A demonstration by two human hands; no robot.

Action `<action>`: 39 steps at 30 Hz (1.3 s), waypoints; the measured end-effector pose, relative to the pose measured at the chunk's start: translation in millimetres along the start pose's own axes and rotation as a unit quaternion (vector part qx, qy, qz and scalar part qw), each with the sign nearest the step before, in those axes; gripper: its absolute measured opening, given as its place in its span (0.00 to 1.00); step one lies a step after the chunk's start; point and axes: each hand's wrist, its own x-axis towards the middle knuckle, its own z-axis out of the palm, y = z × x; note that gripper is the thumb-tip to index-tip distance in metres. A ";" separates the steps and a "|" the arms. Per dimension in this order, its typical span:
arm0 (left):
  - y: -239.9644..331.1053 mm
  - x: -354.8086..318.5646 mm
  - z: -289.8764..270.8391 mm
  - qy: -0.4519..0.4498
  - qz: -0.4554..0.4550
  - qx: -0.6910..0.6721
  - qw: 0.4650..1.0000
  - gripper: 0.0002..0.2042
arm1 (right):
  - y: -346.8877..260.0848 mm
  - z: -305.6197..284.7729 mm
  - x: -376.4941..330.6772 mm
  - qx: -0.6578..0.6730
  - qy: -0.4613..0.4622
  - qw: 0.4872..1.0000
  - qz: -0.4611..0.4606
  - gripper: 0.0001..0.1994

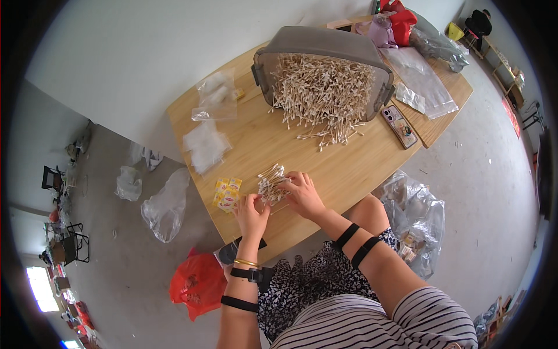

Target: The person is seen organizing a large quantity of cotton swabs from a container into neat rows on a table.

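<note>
A small bunch of cotton swabs lies on the wooden table between my two hands. My right hand has its fingers curled onto the right side of the bunch. At its near left end, my left hand holds swab tips with bent thumb and fingers; the exact grip is partly hidden. Just left of the bunch lie several small yellow-and-white printed packets, close to my left fingertips. Farther back, a grey plastic bin rests on its side, with a large heap of cotton swabs spilling from its mouth.
Clear plastic bags lie along the table's left side. A phone sits right of the bin, near a flat clear bag. A red bag and a clear sack stand on the floor beside me.
</note>
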 end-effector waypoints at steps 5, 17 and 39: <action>1.6 -8.2 6.0 0.023 0.002 0.051 0.998 0.12 | -1.3 1.5 7.6 -0.030 -0.030 0.999 -0.009 0.15; -14.2 11.1 -4.3 -0.014 -0.044 -0.052 0.998 0.04 | -0.5 0.8 26.8 -0.038 -0.013 0.998 -0.051 0.05; -1.9 18.6 -3.2 0.004 0.030 -0.056 0.998 0.04 | -35.6 22.7 -25.1 -0.123 -0.023 0.992 0.031 0.08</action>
